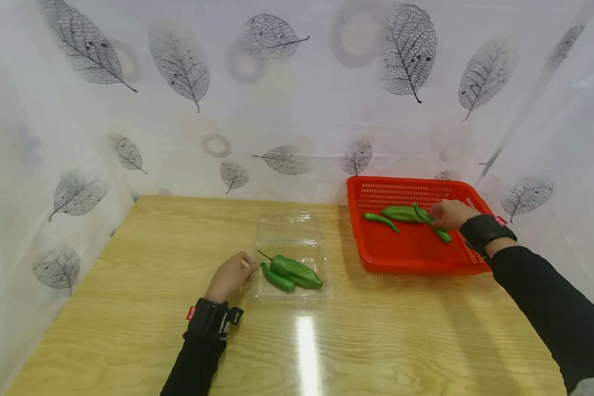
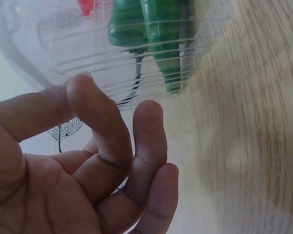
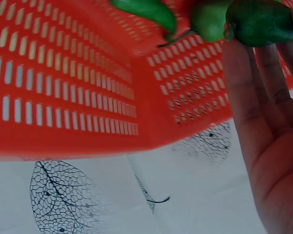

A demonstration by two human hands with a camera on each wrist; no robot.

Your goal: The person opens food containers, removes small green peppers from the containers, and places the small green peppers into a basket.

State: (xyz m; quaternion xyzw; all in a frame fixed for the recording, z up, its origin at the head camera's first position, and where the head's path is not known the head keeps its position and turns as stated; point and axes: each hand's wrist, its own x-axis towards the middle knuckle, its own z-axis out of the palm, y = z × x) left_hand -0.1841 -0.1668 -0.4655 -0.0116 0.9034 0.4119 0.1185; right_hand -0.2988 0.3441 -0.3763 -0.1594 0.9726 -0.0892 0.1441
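My left hand (image 1: 231,276) pinches the left edge of a clear plastic clamshell box (image 1: 288,226) lying opened on the table. In the box lie a large green pepper (image 1: 297,271) and a smaller green chili (image 1: 277,278), side by side. In the left wrist view, thumb and index finger meet at the box's ribbed wall (image 2: 122,73). Over at the red basket (image 1: 406,265), my right hand (image 1: 450,213) reaches inside and holds a green chili (image 3: 263,22) between its fingers. Part of that chili is hidden by the hand.
Inside the basket are a thin chili (image 1: 381,221), a larger pale green pepper (image 1: 401,213) and another green chili (image 1: 443,236). The basket stands at the table's back right. A leaf-print curtain (image 1: 287,121) hangs behind the wooden table (image 1: 168,242).
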